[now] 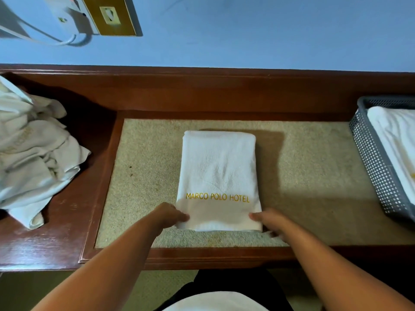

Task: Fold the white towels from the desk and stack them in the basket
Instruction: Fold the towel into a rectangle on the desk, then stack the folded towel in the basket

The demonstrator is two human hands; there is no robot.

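Your left grip [174, 215], right grip [268, 221] pinch near corners of folded towel [217, 171], likely squaring layers for lift toward basket [370, 158].

Light: soft indoor light was moderately bright, falling from above left.
Shadow: a soft one lay right of the folded towel [217, 167].
Distortion: the wide lens bowed the desk [67, 243] edges.
Blur: the right hand [267, 221] appeared smeared at its fingers, perhaps by motion.

Single head cam, close above desk [45, 243], looks steeply down & fwd, wall [247, 30] at top
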